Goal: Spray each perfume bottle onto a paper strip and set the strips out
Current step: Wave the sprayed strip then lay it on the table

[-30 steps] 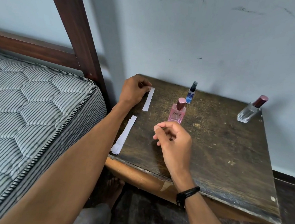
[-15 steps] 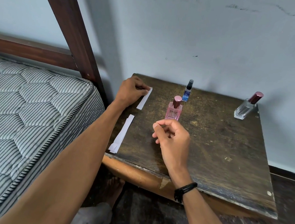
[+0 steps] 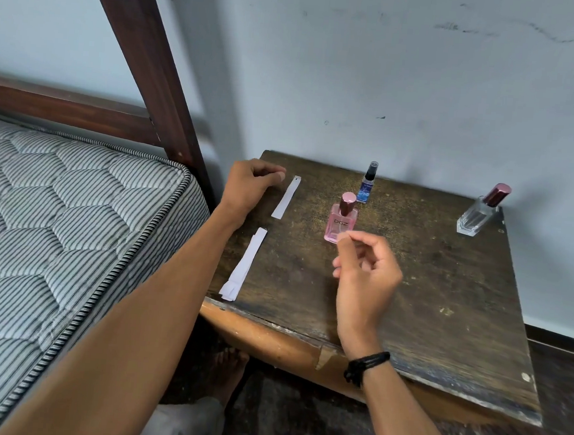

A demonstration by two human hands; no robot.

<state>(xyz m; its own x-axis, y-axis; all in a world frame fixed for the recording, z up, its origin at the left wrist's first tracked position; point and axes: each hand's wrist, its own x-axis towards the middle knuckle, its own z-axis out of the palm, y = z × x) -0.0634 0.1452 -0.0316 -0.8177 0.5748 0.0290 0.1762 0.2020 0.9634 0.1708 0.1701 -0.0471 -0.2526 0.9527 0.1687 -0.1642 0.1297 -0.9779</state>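
Empty, loosely curled right hand (image 3: 366,278) hovers just short of the upright pink bottle (image 3: 341,221), far nearer it than the left hand (image 3: 250,187) (fisted, empty, beside a laid strip (image 3: 286,198))

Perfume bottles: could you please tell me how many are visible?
3 on the table: pink bottle in the middle, small blue bottle just behind it, clear bottle at the far right corner. None seems hidden.
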